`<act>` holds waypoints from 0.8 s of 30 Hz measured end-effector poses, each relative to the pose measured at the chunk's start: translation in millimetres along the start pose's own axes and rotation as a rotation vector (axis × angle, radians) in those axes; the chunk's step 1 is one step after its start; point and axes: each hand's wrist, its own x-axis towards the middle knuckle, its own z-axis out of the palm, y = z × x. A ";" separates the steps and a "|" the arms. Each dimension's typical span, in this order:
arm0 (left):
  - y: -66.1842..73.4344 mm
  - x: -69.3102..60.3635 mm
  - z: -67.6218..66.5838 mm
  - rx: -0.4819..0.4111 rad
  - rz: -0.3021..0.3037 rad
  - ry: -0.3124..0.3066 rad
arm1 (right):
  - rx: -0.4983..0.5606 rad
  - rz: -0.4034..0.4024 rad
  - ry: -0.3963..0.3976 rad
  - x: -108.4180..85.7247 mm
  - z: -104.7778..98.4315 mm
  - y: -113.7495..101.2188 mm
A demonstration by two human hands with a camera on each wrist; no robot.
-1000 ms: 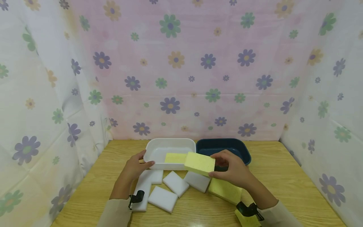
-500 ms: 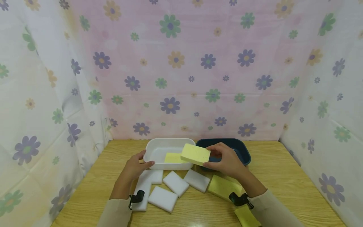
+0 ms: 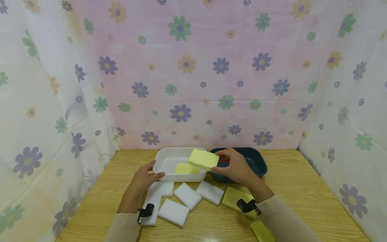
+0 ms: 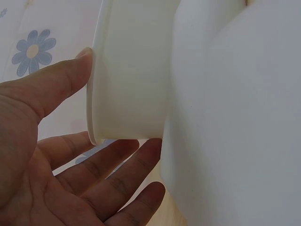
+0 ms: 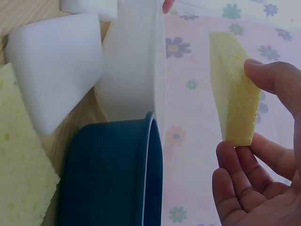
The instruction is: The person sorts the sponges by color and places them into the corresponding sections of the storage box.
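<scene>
My left hand [image 3: 143,178] holds the left end of a white plastic bin [image 3: 167,161], thumb and fingers spread around its corner. In the left wrist view the thumb [image 4: 70,80] meets the rim and fingertips touch the wall. My right hand [image 3: 235,168] pinches a yellow sponge [image 3: 203,159] by its right end, above the white bin's right side. Daylight shows under that sponge [image 5: 235,89] in the right wrist view, with the thumb on one edge and fingertips on the opposite one. Another yellow sponge [image 3: 186,169] lies flat inside the white bin.
A dark blue bin [image 3: 257,163] stands right of the white one, partly behind my right hand. Several white sponges [image 3: 173,212] lie in front of the bins. Two yellow sponges [image 3: 232,197] lie on the wooden table [image 3: 305,201] near my right forearm. Flowered cloth [image 3: 193,134] encloses the table.
My right hand has carried the yellow sponge left and slightly up, from between the bins to over the white bin. My left hand stays in place on the white bin.
</scene>
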 end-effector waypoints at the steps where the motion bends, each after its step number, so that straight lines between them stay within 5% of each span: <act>1: -0.1 -0.3 0.2 0.000 -0.001 0.000 | -0.002 -0.006 0.000 1.3 0.7 -0.9; 24: 1.2 -1.0 -0.3 -0.012 -0.010 -0.006 | -0.002 -0.022 0.007 28.0 17.0 -13.1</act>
